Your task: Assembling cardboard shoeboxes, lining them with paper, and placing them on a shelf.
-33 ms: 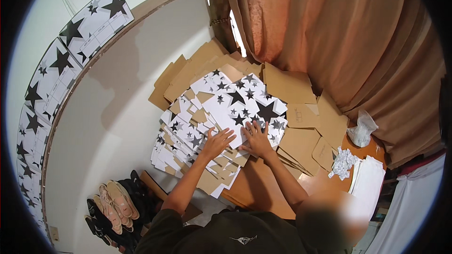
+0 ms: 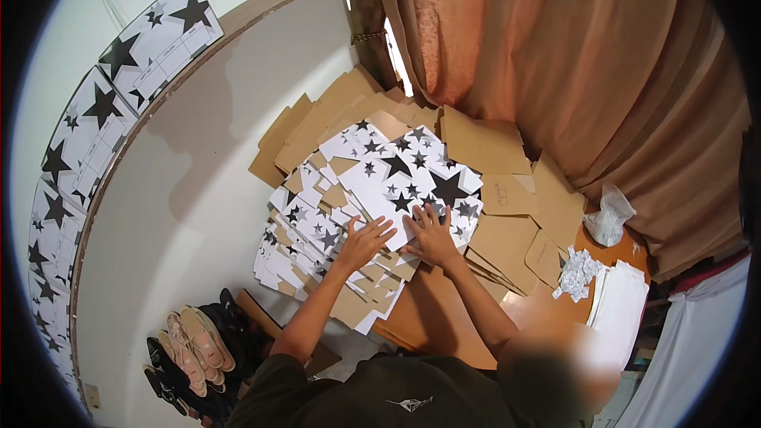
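Observation:
A flat white cardboard box blank with black and grey stars lies on top of a pile on the table. My left hand rests at its near left edge, fingers stretched out and apart. Just to the right, my right hand lies spread over the near part of the same blank, its thumb toward the edge. Neither hand grips anything. Under and left of the blank are more loosely stacked star-printed blanks, some showing brown undersides.
Plain brown cardboard blanks lie behind and right of the pile. On the orange-brown table are crumpled paper pieces, a clear plastic bag and white sheets. Shoes stand lower left; star-printed boxes line a shelf.

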Demonstrator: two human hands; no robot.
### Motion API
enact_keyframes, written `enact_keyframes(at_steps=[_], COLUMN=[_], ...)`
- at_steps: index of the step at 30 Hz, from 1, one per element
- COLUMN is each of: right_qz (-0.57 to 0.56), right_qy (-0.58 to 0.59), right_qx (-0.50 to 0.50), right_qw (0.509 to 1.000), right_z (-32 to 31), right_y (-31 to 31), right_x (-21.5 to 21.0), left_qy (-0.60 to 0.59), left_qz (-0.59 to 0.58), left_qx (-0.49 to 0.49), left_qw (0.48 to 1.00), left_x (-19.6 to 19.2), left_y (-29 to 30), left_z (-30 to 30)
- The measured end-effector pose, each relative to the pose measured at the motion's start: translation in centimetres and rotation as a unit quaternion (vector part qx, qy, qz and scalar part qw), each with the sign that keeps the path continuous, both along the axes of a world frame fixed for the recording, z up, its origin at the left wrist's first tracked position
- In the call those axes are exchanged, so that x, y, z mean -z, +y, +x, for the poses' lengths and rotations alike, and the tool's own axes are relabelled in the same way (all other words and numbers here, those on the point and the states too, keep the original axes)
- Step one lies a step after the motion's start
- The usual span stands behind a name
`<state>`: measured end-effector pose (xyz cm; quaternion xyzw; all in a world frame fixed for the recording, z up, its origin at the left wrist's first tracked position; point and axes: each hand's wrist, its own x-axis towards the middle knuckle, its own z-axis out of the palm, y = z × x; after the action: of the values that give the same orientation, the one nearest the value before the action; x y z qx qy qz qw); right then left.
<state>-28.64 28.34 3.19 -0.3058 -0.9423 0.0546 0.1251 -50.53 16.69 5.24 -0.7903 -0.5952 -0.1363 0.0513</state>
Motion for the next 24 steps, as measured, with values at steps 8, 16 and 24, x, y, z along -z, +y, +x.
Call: enact_keyframes(at_steps=[8, 16, 24], right_qz=[0.042, 0.088, 0.110], right_qy=[0.159, 0.384, 0.499], right_qx=[-0.005, 0.144, 0.239], right_qw=[0.986, 0.908, 0.826], right_z=[0.4, 1.8, 6.8], right_y=[-0.9, -2.2, -10.1], right_x=[-6.4, -15.0, -20.0], left_qy=[-0.054, -0.279, -0.711], left_qz=[0.142, 0.353, -0.095], left_qx=[0.016, -0.093, -0.068], left_qw=[0.988, 0.888, 0.693], left_x=[-8.5, -17.3, -15.3], left_y=[0.2, -0.1, -3.3], left_z=[0.4, 4.2, 10.1])
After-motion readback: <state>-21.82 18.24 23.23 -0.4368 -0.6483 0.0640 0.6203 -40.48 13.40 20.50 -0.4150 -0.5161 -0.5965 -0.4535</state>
